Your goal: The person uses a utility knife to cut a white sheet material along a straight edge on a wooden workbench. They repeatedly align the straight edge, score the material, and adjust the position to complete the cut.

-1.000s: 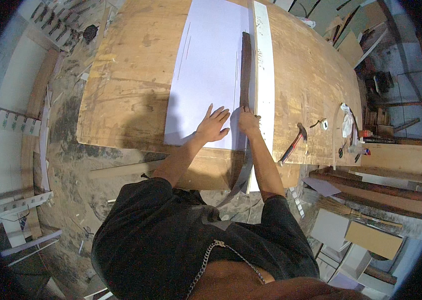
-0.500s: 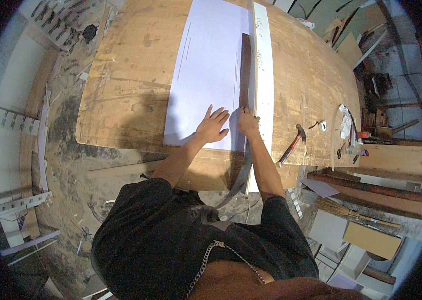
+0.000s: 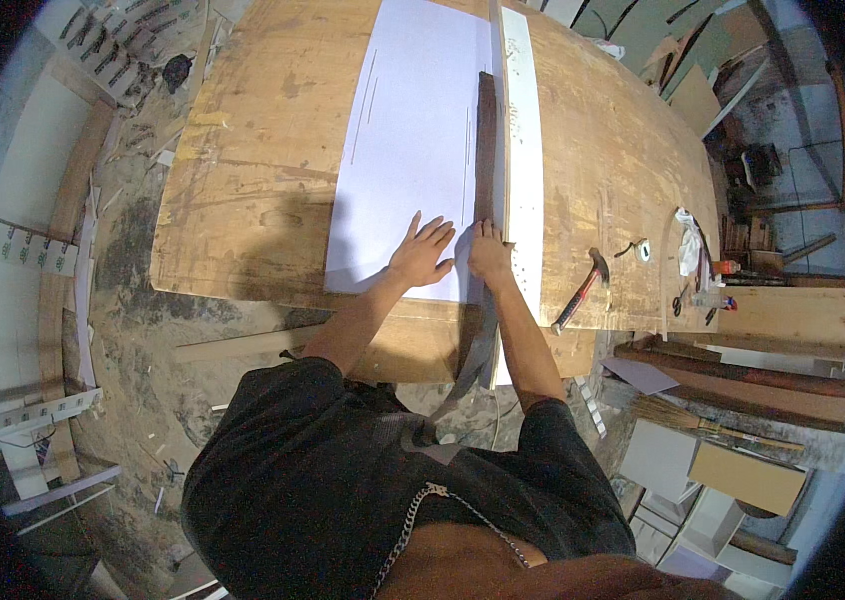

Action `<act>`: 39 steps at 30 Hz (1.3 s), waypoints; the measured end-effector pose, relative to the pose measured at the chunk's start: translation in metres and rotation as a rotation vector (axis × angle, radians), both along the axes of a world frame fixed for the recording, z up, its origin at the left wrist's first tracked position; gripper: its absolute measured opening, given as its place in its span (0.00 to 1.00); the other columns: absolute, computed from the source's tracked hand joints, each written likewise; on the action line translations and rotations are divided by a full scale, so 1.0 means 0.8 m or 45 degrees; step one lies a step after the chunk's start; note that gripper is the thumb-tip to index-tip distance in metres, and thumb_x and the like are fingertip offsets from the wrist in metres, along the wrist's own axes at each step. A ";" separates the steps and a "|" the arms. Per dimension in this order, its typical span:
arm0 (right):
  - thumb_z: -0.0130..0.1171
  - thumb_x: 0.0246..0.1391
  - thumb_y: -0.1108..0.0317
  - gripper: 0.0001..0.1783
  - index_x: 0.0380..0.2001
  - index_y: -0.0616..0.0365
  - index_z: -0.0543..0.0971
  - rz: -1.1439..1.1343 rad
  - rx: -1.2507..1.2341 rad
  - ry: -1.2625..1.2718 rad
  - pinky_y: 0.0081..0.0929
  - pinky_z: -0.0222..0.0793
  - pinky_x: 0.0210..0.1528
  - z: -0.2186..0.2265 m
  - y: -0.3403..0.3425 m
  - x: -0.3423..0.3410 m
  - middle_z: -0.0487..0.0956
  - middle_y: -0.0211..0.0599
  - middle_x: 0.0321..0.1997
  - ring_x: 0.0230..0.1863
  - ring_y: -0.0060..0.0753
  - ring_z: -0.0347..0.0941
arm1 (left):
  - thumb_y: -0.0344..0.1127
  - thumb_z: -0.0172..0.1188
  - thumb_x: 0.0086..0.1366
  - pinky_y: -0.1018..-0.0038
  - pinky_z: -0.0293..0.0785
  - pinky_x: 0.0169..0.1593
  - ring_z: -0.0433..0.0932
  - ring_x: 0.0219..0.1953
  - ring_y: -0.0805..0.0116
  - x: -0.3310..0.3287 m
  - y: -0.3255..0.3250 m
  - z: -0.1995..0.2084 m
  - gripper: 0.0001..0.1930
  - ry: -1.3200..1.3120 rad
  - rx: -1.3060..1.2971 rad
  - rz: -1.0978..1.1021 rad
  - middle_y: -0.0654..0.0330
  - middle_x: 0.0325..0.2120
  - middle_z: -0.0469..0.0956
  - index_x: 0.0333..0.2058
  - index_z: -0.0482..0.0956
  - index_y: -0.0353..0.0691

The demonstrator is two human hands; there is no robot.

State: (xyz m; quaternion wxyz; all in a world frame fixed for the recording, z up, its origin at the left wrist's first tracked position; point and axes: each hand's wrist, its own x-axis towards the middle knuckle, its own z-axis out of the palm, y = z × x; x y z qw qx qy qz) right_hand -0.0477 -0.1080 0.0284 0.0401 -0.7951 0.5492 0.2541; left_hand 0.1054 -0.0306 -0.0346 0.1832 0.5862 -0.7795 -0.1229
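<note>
A pale, whitish panel [image 3: 408, 110] with thin pencil-like lines lies lengthwise on the wooden worktable [image 3: 243, 170]. My left hand [image 3: 423, 255] rests flat on its near part, fingers spread, holding nothing. Along the panel's right side runs a long dark strip [image 3: 486, 130], whose near end hangs past the table edge toward me. My right hand [image 3: 489, 252] is closed on this strip, with bent fingers pressed together over it; what lies under the fingertips is hidden. Just right of the strip, a long narrow white board [image 3: 523, 130] stretches away from me.
Right of the board lie a hammer [image 3: 583, 290] and a tape measure [image 3: 641, 250]. Scissors [image 3: 679, 303] and a white crumpled bag [image 3: 688, 240] sit near the table's right edge. On the floor are a straw broom [image 3: 678, 413], boards and a plank [image 3: 248, 343].
My right hand has shifted slightly left, its fingers now laid further over the dark strip. The left hand stays flat in place on the panel.
</note>
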 end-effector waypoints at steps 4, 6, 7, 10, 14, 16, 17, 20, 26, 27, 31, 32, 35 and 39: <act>0.61 0.52 0.66 0.45 0.70 0.60 0.53 -0.005 -0.003 -0.003 0.72 0.55 0.65 -0.001 -0.001 -0.001 0.52 0.42 0.76 0.74 0.45 0.50 | 0.55 0.48 0.66 0.47 0.30 0.73 0.49 0.72 0.61 0.000 0.000 0.000 0.36 0.011 0.004 -0.001 0.56 0.68 0.58 0.66 0.61 0.38; 0.60 0.52 0.66 0.44 0.70 0.60 0.54 0.002 -0.006 0.002 0.72 0.55 0.65 -0.002 -0.001 -0.001 0.52 0.42 0.76 0.74 0.45 0.51 | 0.55 0.48 0.66 0.46 0.31 0.73 0.49 0.72 0.60 0.000 0.000 0.001 0.36 0.012 -0.006 0.000 0.56 0.68 0.58 0.66 0.61 0.38; 0.59 0.53 0.66 0.43 0.70 0.60 0.54 0.008 -0.008 0.008 0.71 0.55 0.65 -0.002 0.000 -0.001 0.52 0.41 0.76 0.74 0.45 0.51 | 0.55 0.48 0.66 0.46 0.31 0.73 0.49 0.72 0.60 0.000 0.001 0.001 0.35 0.012 -0.011 0.000 0.56 0.67 0.58 0.65 0.61 0.38; 0.58 0.54 0.65 0.42 0.70 0.60 0.54 0.037 -0.014 0.031 0.71 0.55 0.65 -0.001 0.000 0.000 0.53 0.41 0.76 0.74 0.44 0.52 | 0.55 0.49 0.66 0.46 0.31 0.73 0.50 0.72 0.60 0.000 0.000 -0.002 0.35 0.008 -0.033 0.000 0.55 0.67 0.59 0.65 0.61 0.38; 0.56 0.56 0.65 0.40 0.70 0.60 0.54 0.029 -0.042 0.028 0.70 0.55 0.65 -0.004 0.001 0.001 0.53 0.42 0.76 0.74 0.44 0.52 | 0.54 0.50 0.66 0.46 0.32 0.73 0.50 0.72 0.60 0.000 0.000 -0.002 0.35 0.022 -0.039 -0.004 0.55 0.67 0.59 0.65 0.62 0.38; 0.55 0.57 0.65 0.40 0.70 0.60 0.54 0.037 -0.037 0.053 0.71 0.54 0.65 -0.002 0.004 0.003 0.53 0.42 0.76 0.74 0.45 0.51 | 0.54 0.50 0.65 0.46 0.32 0.73 0.50 0.72 0.60 0.001 0.001 -0.002 0.35 0.027 -0.031 0.000 0.55 0.67 0.59 0.65 0.62 0.37; 0.55 0.57 0.65 0.40 0.70 0.60 0.54 0.040 -0.036 0.066 0.71 0.54 0.65 -0.001 0.005 0.003 0.53 0.42 0.76 0.74 0.46 0.51 | 0.54 0.50 0.65 0.46 0.32 0.73 0.50 0.72 0.60 0.001 0.001 -0.001 0.35 0.032 -0.028 -0.001 0.55 0.67 0.59 0.65 0.62 0.37; 0.54 0.58 0.64 0.40 0.71 0.59 0.52 0.010 -0.039 0.042 0.72 0.52 0.66 -0.001 0.005 0.004 0.52 0.43 0.76 0.75 0.48 0.49 | 0.53 0.51 0.65 0.46 0.32 0.73 0.50 0.72 0.60 0.001 0.000 0.001 0.35 0.043 -0.021 -0.005 0.55 0.67 0.59 0.65 0.62 0.37; 0.55 0.58 0.63 0.41 0.71 0.56 0.51 -0.012 -0.027 0.011 0.74 0.51 0.65 0.003 0.005 0.005 0.51 0.43 0.76 0.75 0.47 0.49 | 0.54 0.51 0.65 0.46 0.31 0.73 0.49 0.72 0.60 0.000 0.000 0.000 0.36 0.035 -0.018 -0.004 0.55 0.67 0.59 0.65 0.61 0.37; 0.55 0.58 0.63 0.41 0.71 0.56 0.51 -0.013 -0.011 0.024 0.74 0.51 0.65 0.005 0.004 0.007 0.51 0.43 0.76 0.75 0.47 0.48 | 0.54 0.51 0.65 0.46 0.31 0.73 0.49 0.72 0.60 0.000 0.000 0.000 0.36 0.031 -0.015 -0.004 0.55 0.67 0.59 0.65 0.61 0.37; 0.56 0.58 0.62 0.42 0.72 0.56 0.50 -0.023 0.025 0.083 0.75 0.52 0.64 0.016 0.004 0.018 0.51 0.43 0.76 0.75 0.46 0.47 | 0.54 0.50 0.65 0.46 0.31 0.73 0.48 0.72 0.60 0.000 0.000 -0.002 0.36 -0.004 0.001 0.007 0.56 0.68 0.58 0.65 0.61 0.38; 0.56 0.58 0.61 0.43 0.72 0.56 0.50 -0.030 0.027 0.100 0.76 0.52 0.64 0.017 0.004 0.019 0.51 0.43 0.76 0.76 0.46 0.47 | 0.55 0.50 0.65 0.46 0.31 0.73 0.48 0.72 0.61 0.001 0.000 -0.002 0.36 -0.008 0.002 0.005 0.56 0.68 0.58 0.65 0.61 0.38; 0.57 0.57 0.62 0.44 0.72 0.57 0.50 -0.013 0.005 0.080 0.76 0.52 0.64 0.013 0.003 0.017 0.51 0.44 0.76 0.76 0.47 0.46 | 0.55 0.49 0.65 0.46 0.31 0.73 0.48 0.73 0.61 0.001 0.001 0.001 0.36 -0.021 0.020 -0.003 0.56 0.68 0.57 0.66 0.60 0.38; 0.55 0.58 0.64 0.39 0.70 0.60 0.54 0.008 -0.051 -0.005 0.81 0.51 0.61 -0.007 -0.002 0.005 0.54 0.47 0.74 0.75 0.49 0.49 | 0.54 0.48 0.66 0.46 0.32 0.73 0.47 0.73 0.62 -0.001 -0.001 0.007 0.36 -0.035 0.054 -0.014 0.57 0.68 0.57 0.66 0.60 0.38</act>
